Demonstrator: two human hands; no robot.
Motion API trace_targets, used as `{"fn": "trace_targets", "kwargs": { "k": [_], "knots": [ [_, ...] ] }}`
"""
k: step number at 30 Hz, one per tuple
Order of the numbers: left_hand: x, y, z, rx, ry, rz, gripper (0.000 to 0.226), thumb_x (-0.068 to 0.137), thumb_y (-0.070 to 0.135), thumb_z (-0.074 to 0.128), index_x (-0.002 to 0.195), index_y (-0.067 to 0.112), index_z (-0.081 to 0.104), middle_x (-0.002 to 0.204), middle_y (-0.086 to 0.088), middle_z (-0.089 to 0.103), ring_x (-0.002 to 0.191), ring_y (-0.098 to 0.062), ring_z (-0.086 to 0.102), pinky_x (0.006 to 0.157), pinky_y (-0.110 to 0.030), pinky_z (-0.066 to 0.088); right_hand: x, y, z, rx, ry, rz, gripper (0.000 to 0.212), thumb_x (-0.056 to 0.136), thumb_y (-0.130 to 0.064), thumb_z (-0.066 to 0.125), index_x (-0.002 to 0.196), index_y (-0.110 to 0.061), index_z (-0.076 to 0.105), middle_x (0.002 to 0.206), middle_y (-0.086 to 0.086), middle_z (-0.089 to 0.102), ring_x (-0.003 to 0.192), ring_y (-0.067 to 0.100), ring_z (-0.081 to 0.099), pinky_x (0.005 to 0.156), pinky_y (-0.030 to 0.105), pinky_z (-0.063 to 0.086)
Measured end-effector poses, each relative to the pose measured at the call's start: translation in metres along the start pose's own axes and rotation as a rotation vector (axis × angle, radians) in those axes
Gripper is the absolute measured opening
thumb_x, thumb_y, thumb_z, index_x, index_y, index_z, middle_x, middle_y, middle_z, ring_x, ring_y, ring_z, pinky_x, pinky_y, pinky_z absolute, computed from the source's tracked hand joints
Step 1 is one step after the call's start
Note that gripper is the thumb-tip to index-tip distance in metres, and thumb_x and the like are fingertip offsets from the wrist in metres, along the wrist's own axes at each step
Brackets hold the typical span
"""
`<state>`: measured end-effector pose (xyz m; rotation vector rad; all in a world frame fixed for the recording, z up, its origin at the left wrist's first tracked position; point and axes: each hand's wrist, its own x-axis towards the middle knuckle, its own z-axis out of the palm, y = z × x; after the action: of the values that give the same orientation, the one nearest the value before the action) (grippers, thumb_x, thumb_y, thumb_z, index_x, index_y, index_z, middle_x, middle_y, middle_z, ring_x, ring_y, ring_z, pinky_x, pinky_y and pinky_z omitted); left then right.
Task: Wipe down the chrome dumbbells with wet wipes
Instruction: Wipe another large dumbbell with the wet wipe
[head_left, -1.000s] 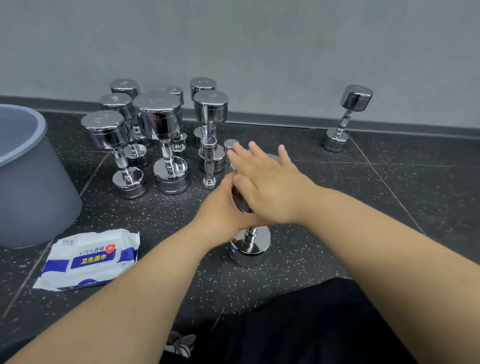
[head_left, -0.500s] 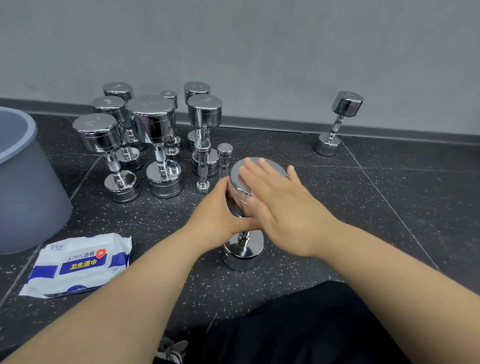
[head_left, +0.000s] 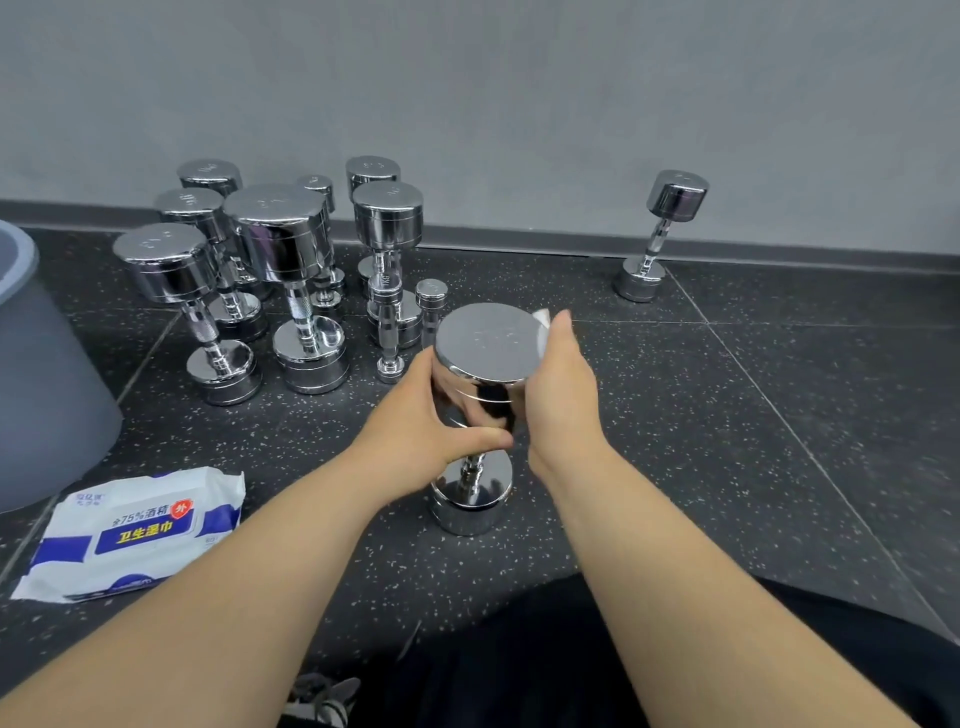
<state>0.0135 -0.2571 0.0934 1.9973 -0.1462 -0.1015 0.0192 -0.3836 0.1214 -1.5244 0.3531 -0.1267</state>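
Observation:
A chrome dumbbell (head_left: 485, 345) stands upright on the dark speckled floor in front of me. My left hand (head_left: 421, 421) grips the left side of its upper head, thumb curled under it. My right hand (head_left: 558, 387) lies against the head's right side and presses a white wet wipe (head_left: 542, 318) onto it; only a corner of the wipe shows past my fingertips. A white and blue pack of wet wipes (head_left: 135, 530) lies on the floor at the lower left.
Several more chrome dumbbells (head_left: 280, 244) stand upright in a cluster at the back left. One small dumbbell (head_left: 660, 234) stands alone by the grey wall (head_left: 519, 104) at the right. A grey bucket (head_left: 41, 364) stands at the left edge. My dark-clothed leg (head_left: 545, 654) fills the bottom.
My right hand has slid off the top face of the dumbbell head to its right side, with the wipe. My left hand keeps its grip on the head.

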Motion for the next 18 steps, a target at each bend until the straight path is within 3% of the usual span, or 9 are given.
{"fn": "trace_targets", "kwargs": {
  "k": [2, 5, 6, 8, 10, 12, 14, 15, 18],
  "knots": [
    [-0.001, 0.000, 0.000, 0.005, 0.000, 0.004, 0.081, 0.055, 0.043, 0.090, 0.119, 0.044, 0.040, 0.112, 0.025, 0.062, 0.105, 0.007, 0.055, 0.088, -0.019, 0.042, -0.010, 0.006, 0.006, 0.042, 0.013, 0.006, 0.058, 0.089, -0.066, 0.031, 0.138, -0.040, 0.048, 0.139, -0.009, 0.055, 0.125, 0.014, 0.054, 0.109, 0.044, 0.041],
    [0.000, 0.001, -0.002, 0.004, -0.015, -0.004, 0.065, 0.064, 0.031, 0.088, 0.106, 0.048, 0.041, 0.105, 0.024, 0.063, 0.100, 0.011, 0.056, 0.082, -0.016, 0.043, -0.053, 0.017, 0.017, -0.079, 0.026, -0.144, 0.072, 0.085, -0.057, 0.027, 0.154, -0.039, 0.014, 0.159, -0.011, 0.025, 0.142, 0.009, 0.032, 0.116, 0.039, 0.030],
    [0.001, 0.002, -0.002, 0.006, -0.022, -0.003, 0.064, 0.066, 0.028, 0.087, 0.105, 0.048, 0.041, 0.105, 0.025, 0.062, 0.099, 0.014, 0.055, 0.080, -0.013, 0.042, -0.051, 0.016, 0.017, -0.068, 0.031, -0.115, 0.074, 0.084, -0.058, 0.029, 0.154, -0.036, 0.015, 0.158, -0.010, 0.026, 0.141, 0.009, 0.033, 0.115, 0.040, 0.033],
    [0.000, 0.004, -0.001, 0.011, -0.030, -0.012, 0.068, 0.065, 0.030, 0.087, 0.111, 0.045, 0.039, 0.106, 0.023, 0.062, 0.098, 0.015, 0.052, 0.079, -0.010, 0.038, -0.021, 0.005, 0.010, 0.121, 0.039, 0.040, 0.063, 0.088, -0.064, 0.034, 0.136, -0.025, 0.049, 0.134, 0.000, 0.058, 0.115, 0.015, 0.061, 0.092, 0.037, 0.054],
    [0.002, 0.001, -0.003, 0.019, -0.075, -0.027, 0.069, 0.066, 0.029, 0.089, 0.113, 0.038, 0.040, 0.105, 0.018, 0.064, 0.103, 0.012, 0.051, 0.084, -0.012, 0.036, -0.004, -0.008, 0.003, 0.285, 0.033, 0.191, 0.051, 0.096, -0.064, 0.035, 0.106, -0.024, 0.065, 0.096, -0.002, 0.071, 0.079, 0.015, 0.069, 0.063, 0.026, 0.056],
    [0.005, 0.000, -0.007, -0.024, -0.144, -0.077, 0.064, 0.064, 0.018, 0.085, 0.110, 0.032, 0.043, 0.102, 0.012, 0.065, 0.104, -0.002, 0.057, 0.086, -0.019, 0.040, -0.012, 0.004, 0.006, 0.303, 0.018, 0.173, 0.053, 0.092, -0.068, 0.036, 0.119, -0.031, 0.061, 0.113, -0.005, 0.068, 0.097, 0.014, 0.066, 0.078, 0.030, 0.057],
    [0.006, 0.004, -0.011, -0.172, -0.173, -0.121, 0.061, 0.054, 0.009, 0.059, 0.114, 0.016, 0.047, 0.096, 0.006, 0.060, 0.088, -0.012, 0.056, 0.071, -0.019, 0.045, -0.039, 0.013, 0.019, 0.095, 0.035, 0.035, 0.074, 0.079, -0.072, 0.033, 0.145, -0.037, 0.036, 0.146, -0.012, 0.045, 0.127, 0.011, 0.048, 0.106, 0.041, 0.041],
    [0.005, 0.007, -0.013, -0.266, -0.179, -0.127, 0.068, 0.050, 0.007, 0.048, 0.118, 0.008, 0.048, 0.093, 0.003, 0.057, 0.080, -0.011, 0.053, 0.064, -0.016, 0.043, -0.044, 0.013, 0.022, 0.051, 0.041, 0.001, 0.081, 0.076, -0.073, 0.032, 0.149, -0.038, 0.029, 0.151, -0.012, 0.038, 0.132, 0.011, 0.043, 0.110, 0.042, 0.036],
    [0.002, 0.010, -0.012, -0.564, -0.181, -0.113, 0.055, 0.062, 0.004, 0.038, 0.114, 0.003, 0.056, 0.088, 0.005, 0.063, 0.079, -0.009, 0.052, 0.078, -0.021, 0.043, -0.002, -0.008, 0.000, 0.188, -0.011, 0.174, 0.064, 0.088, -0.075, 0.032, 0.117, -0.024, 0.058, 0.115, -0.005, 0.066, 0.105, 0.016, 0.062, 0.088, 0.039, 0.050]
  ]
}}
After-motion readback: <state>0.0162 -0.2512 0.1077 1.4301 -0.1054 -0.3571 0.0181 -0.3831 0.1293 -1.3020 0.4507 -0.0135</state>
